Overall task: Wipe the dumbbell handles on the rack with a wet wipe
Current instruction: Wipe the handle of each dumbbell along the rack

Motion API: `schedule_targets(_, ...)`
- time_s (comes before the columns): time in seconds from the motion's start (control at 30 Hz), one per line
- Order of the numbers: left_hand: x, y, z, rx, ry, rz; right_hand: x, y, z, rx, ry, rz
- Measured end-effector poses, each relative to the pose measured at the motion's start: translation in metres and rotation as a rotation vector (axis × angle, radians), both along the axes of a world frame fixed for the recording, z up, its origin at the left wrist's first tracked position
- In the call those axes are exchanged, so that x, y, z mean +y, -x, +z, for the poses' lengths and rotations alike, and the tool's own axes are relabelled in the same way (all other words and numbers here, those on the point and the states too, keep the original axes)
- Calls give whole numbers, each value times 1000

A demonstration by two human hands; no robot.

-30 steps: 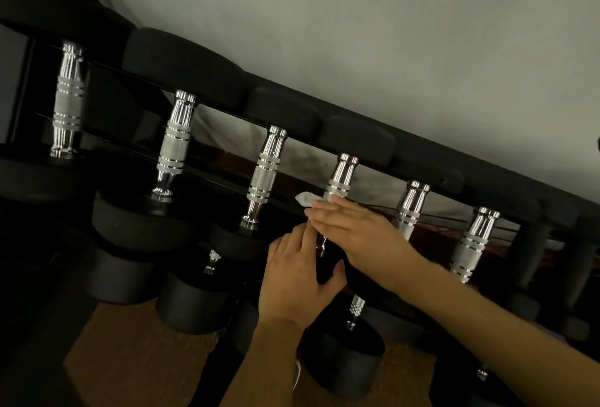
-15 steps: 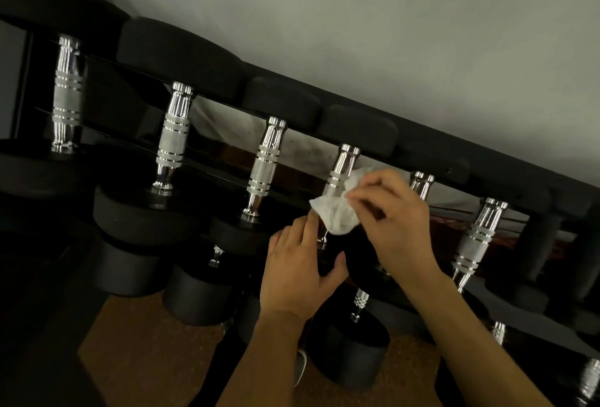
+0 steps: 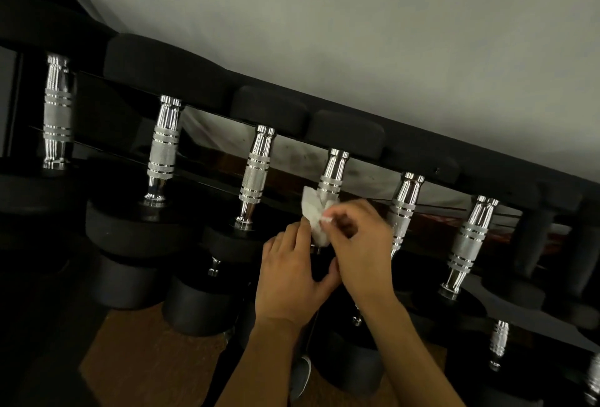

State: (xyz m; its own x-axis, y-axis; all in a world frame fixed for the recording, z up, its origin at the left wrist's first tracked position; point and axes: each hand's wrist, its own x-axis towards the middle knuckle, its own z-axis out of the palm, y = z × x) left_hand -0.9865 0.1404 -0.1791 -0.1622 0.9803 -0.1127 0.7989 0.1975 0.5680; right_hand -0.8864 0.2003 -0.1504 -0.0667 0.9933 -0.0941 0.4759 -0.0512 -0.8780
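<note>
Your right hand [image 3: 360, 244] pinches a crumpled white wet wipe [image 3: 313, 215] between thumb and curled fingers. It holds the wipe against the lower part of a shiny knurled chrome dumbbell handle [image 3: 332, 176], fourth from the left on the black metal rack [image 3: 487, 160]. Your left hand [image 3: 290, 280] lies just below, fingers straight and together, fingertips touching the wipe.

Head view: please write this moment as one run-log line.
right hand: pinches wet wipe against fourth handle | left hand: flat, fingertips beside wipe
</note>
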Motion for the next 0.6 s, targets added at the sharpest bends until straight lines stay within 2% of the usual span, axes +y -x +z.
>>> schedule_targets(0.2, 0, -1, 2, -15, 7, 13, 43, 10, 6, 194, -43, -239)
schedule_targets(0.5, 0, 0, -2, -26, 20, 0, 5, -3, -1, 68, 58, -46)
schedule_targets(0.6, 0, -1, -1, -21, 14, 7, 29, 4, 6, 57, 9, -101)
